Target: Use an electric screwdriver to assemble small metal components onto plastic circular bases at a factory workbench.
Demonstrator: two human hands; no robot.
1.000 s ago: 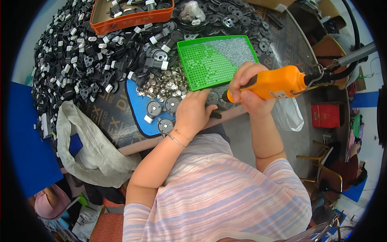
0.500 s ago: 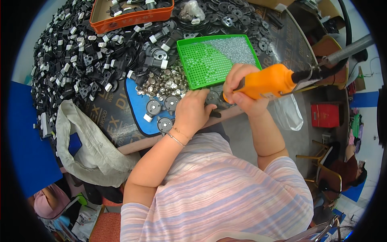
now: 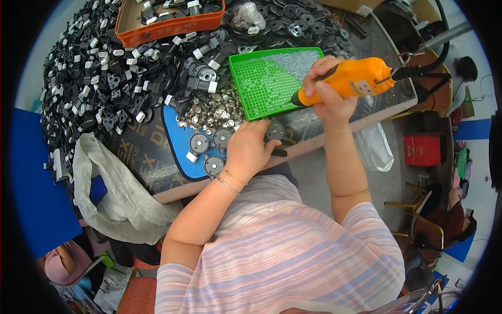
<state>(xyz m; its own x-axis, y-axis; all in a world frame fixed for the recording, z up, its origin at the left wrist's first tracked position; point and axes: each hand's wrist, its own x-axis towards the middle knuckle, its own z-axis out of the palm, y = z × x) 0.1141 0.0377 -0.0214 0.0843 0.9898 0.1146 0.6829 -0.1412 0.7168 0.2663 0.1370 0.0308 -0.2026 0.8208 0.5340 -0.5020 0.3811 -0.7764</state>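
Observation:
My right hand [image 3: 334, 99] is wrapped round an orange electric screwdriver [image 3: 358, 76], its dark tip pointing down-left by the right part of a green perforated tray [image 3: 259, 89]. Small silvery screws [image 3: 295, 65] lie heaped in the tray's far right part. Just in front of the tray, my left hand [image 3: 250, 146] grips a round dark grey disc-shaped part [image 3: 275, 130] on the table; the fingers partly cover it. Left of that hand, several similar round parts [image 3: 222, 138] rest on a blue mat [image 3: 178, 141], near a pile of small metal caps [image 3: 214, 110].
A big heap of black parts with white ends [image 3: 99, 78] covers the table's left side. An orange box [image 3: 172, 25] and black discs [image 3: 293, 21] lie at the back. A whitish cloth bag [image 3: 99, 209] hangs at the left edge. The screwdriver's cable [image 3: 429, 68] runs off right.
My right hand has lifted the screwdriver up and away from the part by my left hand, toward the tray's right side. My left hand has hardly moved.

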